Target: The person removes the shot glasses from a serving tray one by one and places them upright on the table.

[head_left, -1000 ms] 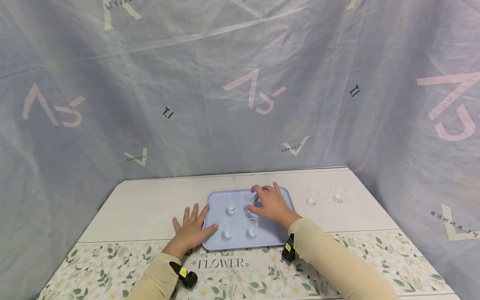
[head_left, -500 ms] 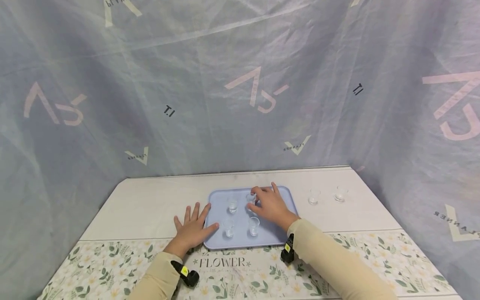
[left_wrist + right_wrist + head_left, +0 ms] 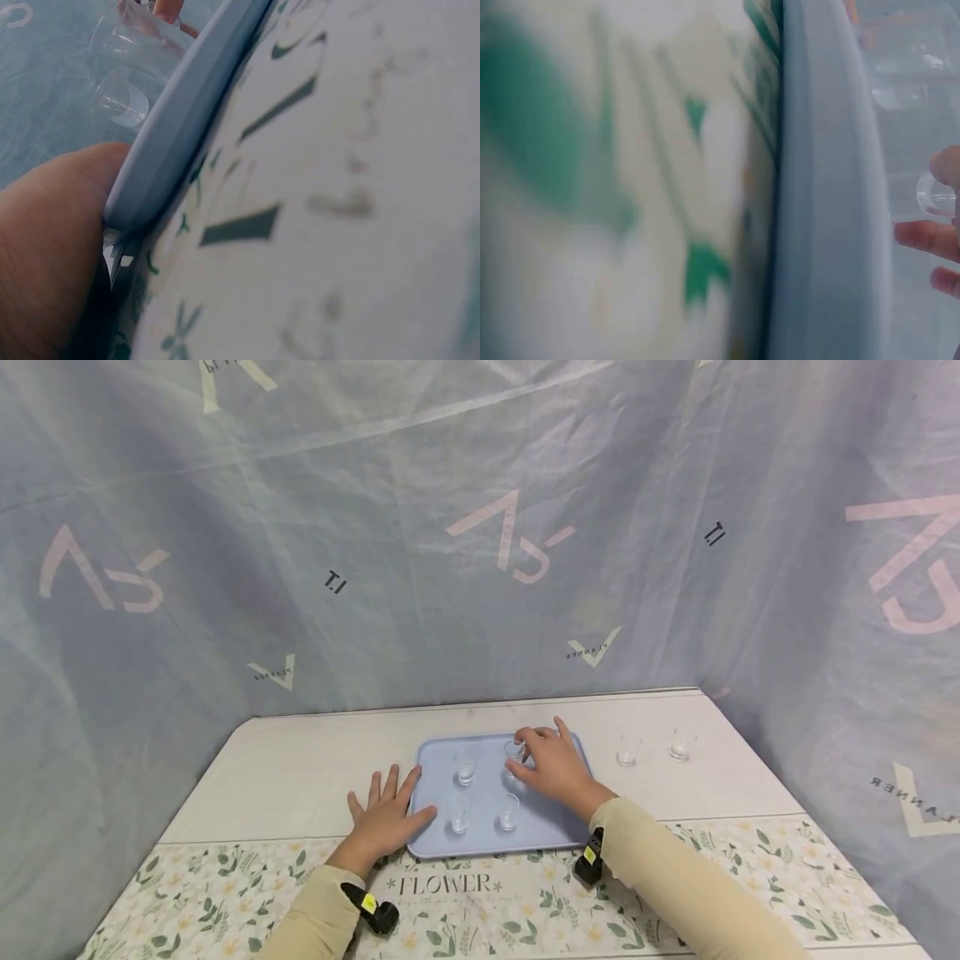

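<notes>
A light blue tray (image 3: 483, 789) lies on the table and carries several small clear glasses. My right hand (image 3: 525, 756) reaches over its far right part and pinches the back-right glass (image 3: 513, 749) between thumb and fingers. The right wrist view shows the fingertips (image 3: 919, 236) at that glass's rim (image 3: 932, 196), beyond the tray rim (image 3: 825, 187). Another glass (image 3: 465, 768) stands at the back left, two more (image 3: 456, 815) (image 3: 508, 812) at the front. My left hand (image 3: 390, 802) lies flat on the table. Its thumb (image 3: 52, 225) presses against the tray's front-left corner (image 3: 150, 187).
Two more small glasses (image 3: 628, 749) (image 3: 680, 743) stand on the bare table right of the tray. A floral cloth (image 3: 480, 902) covers the near strip of the table. Pale printed sheeting (image 3: 480, 543) hangs close behind and on both sides.
My right hand has shifted a little to the right and back over the tray, and the pinched glass went with it. The left hand has stayed put.
</notes>
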`<state>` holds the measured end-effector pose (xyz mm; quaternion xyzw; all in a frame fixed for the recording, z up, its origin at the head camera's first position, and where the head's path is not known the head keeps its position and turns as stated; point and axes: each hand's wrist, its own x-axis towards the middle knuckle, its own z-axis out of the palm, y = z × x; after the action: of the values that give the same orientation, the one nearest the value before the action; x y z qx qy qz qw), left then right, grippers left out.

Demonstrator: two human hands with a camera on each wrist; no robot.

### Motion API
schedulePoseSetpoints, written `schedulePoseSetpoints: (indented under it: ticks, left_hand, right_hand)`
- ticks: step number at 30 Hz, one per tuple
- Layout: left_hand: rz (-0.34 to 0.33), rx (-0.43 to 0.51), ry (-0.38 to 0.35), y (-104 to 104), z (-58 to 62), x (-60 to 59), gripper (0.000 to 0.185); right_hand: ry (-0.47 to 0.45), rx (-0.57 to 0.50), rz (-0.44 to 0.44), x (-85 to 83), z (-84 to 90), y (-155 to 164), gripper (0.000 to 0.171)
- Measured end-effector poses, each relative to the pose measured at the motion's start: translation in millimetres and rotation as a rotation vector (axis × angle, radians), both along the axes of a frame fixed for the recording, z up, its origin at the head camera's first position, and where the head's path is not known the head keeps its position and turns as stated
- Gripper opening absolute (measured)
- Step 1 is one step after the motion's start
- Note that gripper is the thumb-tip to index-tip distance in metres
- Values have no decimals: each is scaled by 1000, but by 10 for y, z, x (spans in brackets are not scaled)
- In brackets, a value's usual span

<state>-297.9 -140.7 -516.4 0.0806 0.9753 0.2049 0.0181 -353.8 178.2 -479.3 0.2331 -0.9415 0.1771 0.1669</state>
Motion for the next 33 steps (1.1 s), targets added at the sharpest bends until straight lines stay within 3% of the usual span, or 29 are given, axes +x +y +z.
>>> schedulePoseSetpoints:
  ticks: [6,19,25,33]
  left_hand:
    - [0,-21,-5,-32,-87,-63,88]
    - [-2,-10,-11,-15,-152,-81,87]
    - [-13,-5,-6,27,-101,-37,88]
    - [-3,-1,-6,63,-27,-34,86]
  right_hand:
    - [94,-24,-36,33,113,283,38]
    - [154,-58,-122,167,237,991,36]
    - [178,-61,-166,257,258,1295,41]
    - [144,-52,-227,359,308,1622,41]
